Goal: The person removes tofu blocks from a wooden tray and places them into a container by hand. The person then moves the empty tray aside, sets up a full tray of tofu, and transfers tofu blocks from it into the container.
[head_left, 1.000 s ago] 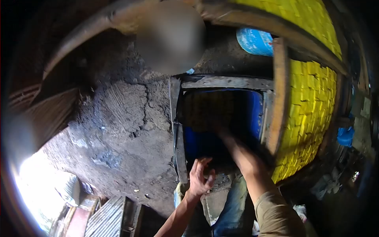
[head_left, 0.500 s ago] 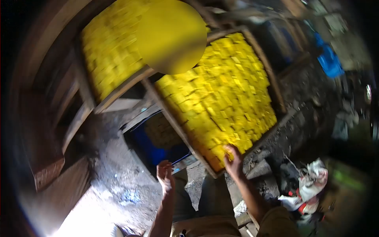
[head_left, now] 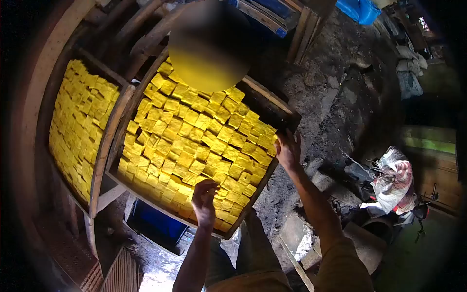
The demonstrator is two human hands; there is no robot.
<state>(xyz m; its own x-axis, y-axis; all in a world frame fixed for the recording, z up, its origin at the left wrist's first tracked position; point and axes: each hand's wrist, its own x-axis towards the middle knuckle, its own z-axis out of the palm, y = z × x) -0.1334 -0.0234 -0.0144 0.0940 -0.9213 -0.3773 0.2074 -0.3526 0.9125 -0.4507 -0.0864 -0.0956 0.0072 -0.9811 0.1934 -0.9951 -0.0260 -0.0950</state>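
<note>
Many small yellow blocks (head_left: 194, 141) lie packed in rows on a large wood-framed tray (head_left: 113, 141). Over the tray's near part is my left hand (head_left: 205, 197), its fingers curled inward; whether they hold anything is too small to make out. My right hand (head_left: 288, 148) is at the tray's right corner, fingers bent against the outermost blocks and the frame. What lies under those fingertips is hidden.
A second tray of yellow blocks (head_left: 80, 131) stands at the left. Below the large tray is a blue-lined bin (head_left: 155, 224). White and red sacking (head_left: 393, 182) lies at the right, and a blue plastic item (head_left: 359, 10) at the top right.
The view has swung from the bin to the large tray. My right hand has come out of the bin and moved to the tray's right corner; my left hand is now over the blocks.
</note>
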